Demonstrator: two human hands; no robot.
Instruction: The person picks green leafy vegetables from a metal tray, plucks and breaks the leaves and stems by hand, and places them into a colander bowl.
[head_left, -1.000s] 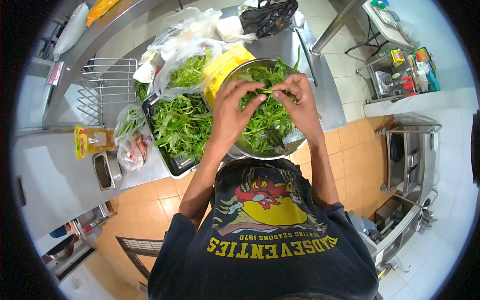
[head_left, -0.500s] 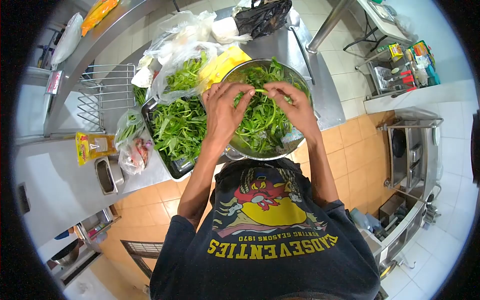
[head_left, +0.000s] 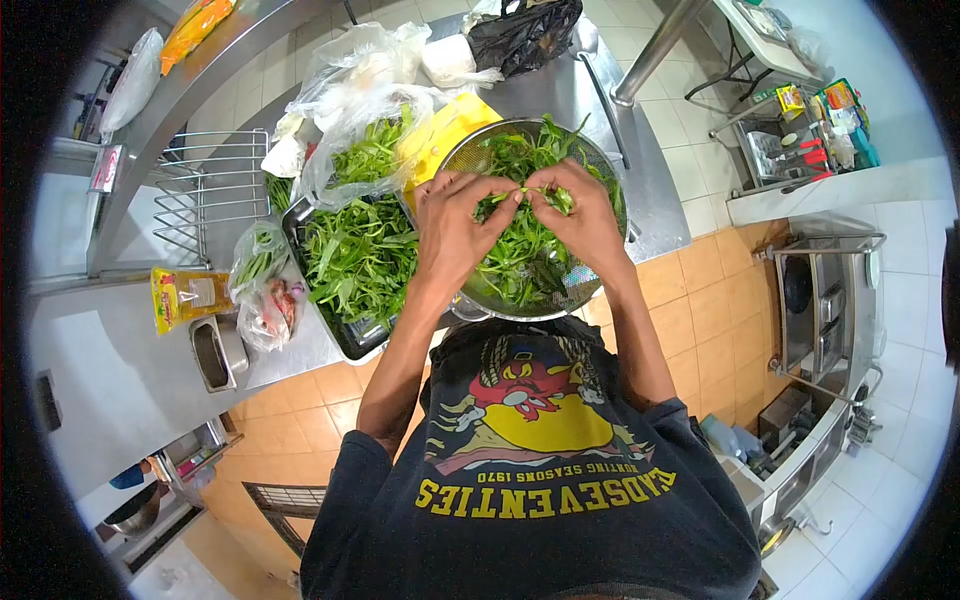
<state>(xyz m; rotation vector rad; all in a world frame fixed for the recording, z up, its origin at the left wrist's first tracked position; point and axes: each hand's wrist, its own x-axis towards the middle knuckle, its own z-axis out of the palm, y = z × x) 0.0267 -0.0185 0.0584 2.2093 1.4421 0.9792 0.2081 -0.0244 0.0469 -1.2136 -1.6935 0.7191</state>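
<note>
My left hand (head_left: 462, 225) and my right hand (head_left: 578, 222) meet over a round metal colander (head_left: 535, 314). Fingertips of both pinch a thin green stem of leafy greens (head_left: 524, 190) between them. Long-leaved cut greens (head_left: 520, 262) fill much of the colander beneath. Left of it, a dark rectangular tray (head_left: 352, 342) carries a heap of the same greens (head_left: 358, 250). A clear plastic bag (head_left: 335, 185) with more greens lies at the tray's far end. Something flat and yellow (head_left: 440, 135) sits between the bag and the colander.
A black plastic bag (head_left: 525, 38) and a ladle (head_left: 603, 95) lie at the table's far side. Bagged vegetables (head_left: 268, 310), a yellow pouch (head_left: 188, 297) and a small metal pan (head_left: 215, 350) are on the left. A wire rack (head_left: 205, 195) stands behind them.
Both hands have shifted slightly nearer each other, and their fingertips now almost touch around the stem. The stem showed more between them before. The tray and colander look unmoved.
</note>
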